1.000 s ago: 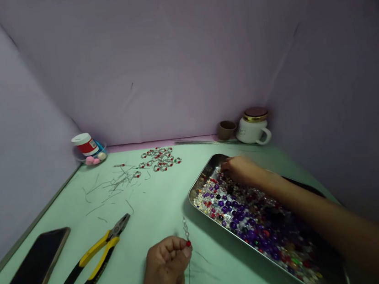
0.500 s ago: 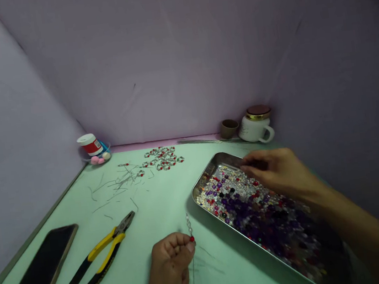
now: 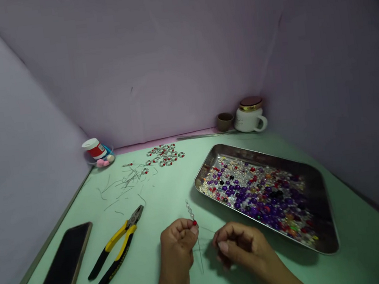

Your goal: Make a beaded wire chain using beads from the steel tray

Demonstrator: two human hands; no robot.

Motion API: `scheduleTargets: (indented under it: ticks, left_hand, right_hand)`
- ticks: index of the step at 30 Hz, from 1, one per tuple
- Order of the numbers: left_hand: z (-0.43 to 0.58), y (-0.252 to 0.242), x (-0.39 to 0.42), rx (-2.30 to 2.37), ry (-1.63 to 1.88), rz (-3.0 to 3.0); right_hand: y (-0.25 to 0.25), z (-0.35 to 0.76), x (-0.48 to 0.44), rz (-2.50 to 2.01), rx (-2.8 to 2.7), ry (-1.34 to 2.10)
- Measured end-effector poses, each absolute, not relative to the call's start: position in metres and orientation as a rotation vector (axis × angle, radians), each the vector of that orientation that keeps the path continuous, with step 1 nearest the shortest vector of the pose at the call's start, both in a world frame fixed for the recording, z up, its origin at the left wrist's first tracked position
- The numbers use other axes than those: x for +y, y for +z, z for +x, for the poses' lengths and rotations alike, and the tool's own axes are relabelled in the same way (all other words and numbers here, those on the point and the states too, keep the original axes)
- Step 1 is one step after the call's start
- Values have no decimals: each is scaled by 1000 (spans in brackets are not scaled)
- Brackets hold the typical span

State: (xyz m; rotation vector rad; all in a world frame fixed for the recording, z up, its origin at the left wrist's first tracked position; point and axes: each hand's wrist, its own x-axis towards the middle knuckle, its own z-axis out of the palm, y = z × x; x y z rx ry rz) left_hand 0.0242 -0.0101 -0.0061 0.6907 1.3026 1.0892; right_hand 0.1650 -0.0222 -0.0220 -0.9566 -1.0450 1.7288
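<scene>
At near centre, a beaded wire [image 3: 190,213] pinched in your left hand [image 3: 178,247], your right hand [image 3: 242,249] curled just to its right, whether holding anything cannot be told, bead tray [image 3: 321,199] farther right, pliers [image 3: 130,224] left, beaded rings [image 3: 165,155] far.

This looks like a small jewellery-making workspace: a pale green tabletop [image 3: 168,193] boxed in by lilac walls [image 3: 180,69], bearing a metal tray [image 3: 322,208] of loose beads [image 3: 246,195], yellow-and-black combination pliers [image 3: 130,223], scattered wire offcuts [image 3: 130,179] and a cluster of beaded rings [image 3: 164,155]. A lidded mug [image 3: 246,120] stands at the back.
</scene>
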Motion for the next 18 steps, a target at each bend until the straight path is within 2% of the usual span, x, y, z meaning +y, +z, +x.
scheduleTargets:
  ticks: [6, 18]
  left_hand:
    - [26, 0, -16, 1155, 955, 599]
    - [17, 13, -11, 1160, 1116, 528]
  right_hand:
    - [-19, 168, -14, -1108, -1052, 1584]
    - [-19, 159, -21, -934, -665, 1898]
